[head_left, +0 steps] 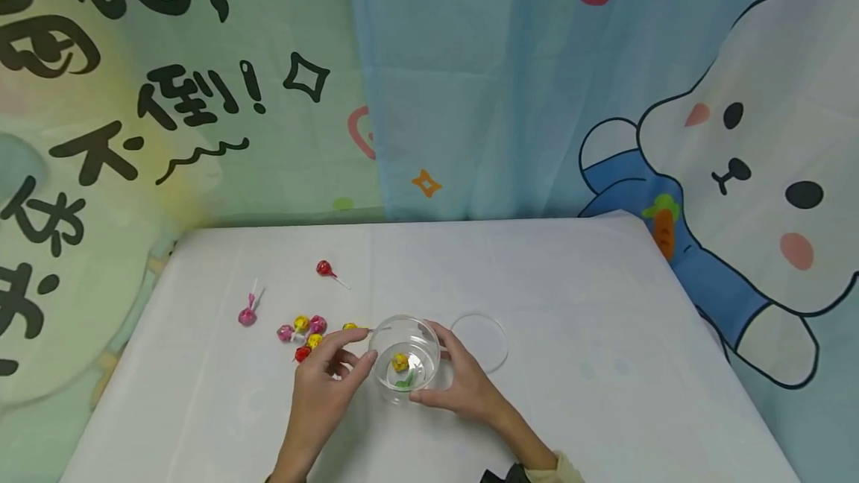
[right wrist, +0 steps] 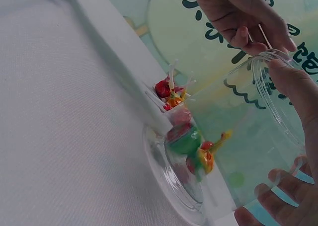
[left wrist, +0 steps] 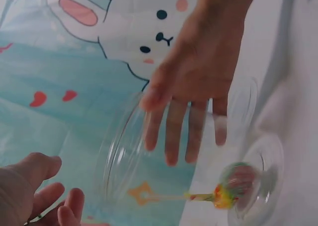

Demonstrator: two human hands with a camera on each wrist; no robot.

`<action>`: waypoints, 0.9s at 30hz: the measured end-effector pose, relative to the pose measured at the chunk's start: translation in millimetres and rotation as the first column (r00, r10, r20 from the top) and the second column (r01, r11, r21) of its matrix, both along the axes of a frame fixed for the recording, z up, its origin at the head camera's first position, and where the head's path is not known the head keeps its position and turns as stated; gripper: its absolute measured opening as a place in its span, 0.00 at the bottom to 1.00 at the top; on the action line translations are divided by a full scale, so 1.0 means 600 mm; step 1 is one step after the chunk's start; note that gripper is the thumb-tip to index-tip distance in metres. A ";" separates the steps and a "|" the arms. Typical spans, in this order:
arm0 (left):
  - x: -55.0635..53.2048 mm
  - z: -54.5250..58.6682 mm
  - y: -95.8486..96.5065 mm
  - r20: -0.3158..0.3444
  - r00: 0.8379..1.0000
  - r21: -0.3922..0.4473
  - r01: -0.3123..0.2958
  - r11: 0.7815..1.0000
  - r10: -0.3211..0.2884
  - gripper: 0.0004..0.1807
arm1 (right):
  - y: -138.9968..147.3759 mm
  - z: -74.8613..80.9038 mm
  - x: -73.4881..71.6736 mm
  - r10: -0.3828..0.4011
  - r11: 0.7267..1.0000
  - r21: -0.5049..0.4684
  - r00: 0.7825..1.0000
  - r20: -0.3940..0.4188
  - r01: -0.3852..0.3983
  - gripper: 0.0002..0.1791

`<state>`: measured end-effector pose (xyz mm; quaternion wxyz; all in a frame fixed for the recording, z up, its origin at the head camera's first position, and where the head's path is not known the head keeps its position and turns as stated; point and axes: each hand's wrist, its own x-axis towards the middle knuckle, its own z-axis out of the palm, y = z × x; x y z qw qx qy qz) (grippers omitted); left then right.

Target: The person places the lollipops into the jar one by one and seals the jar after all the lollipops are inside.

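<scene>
A clear, open-topped jar (head_left: pixel 407 345) stands on the white table between both hands. My right hand (head_left: pixel 463 379) grips its right side near the rim, thumb in front and fingers behind. Inside the jar are a yellow-wrapped lollipop (head_left: pixel 400 362) and a green-and-red wrapped sweet (right wrist: pixel 184 139). My left hand (head_left: pixel 332 371) is at the jar's left, its thumb and forefinger spread near the rim. In the left wrist view, the left fingers (left wrist: pixel 74 203) look loosely bent and apart from the jar, holding nothing visible.
Left of the jar lies a cluster of pink, yellow and red lollipops (head_left: pixel 302 325). A yellow lollipop (head_left: pixel 350 326) is partly hidden behind the left hand. Farther off are a pink lollipop (head_left: pixel 247 316) and a red lollipop (head_left: pixel 325 268). A transparent round lid (head_left: pixel 505 341) lies at right.
</scene>
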<state>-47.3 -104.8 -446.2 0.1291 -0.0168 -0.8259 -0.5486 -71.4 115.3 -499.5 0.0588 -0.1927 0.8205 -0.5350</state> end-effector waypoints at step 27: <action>0.013 -0.197 -0.193 0.121 0.857 -0.240 -0.465 0.852 0.502 0.15 | -0.002 -0.005 0.000 -0.011 1.000 0.009 1.000 0.007 0.011 0.53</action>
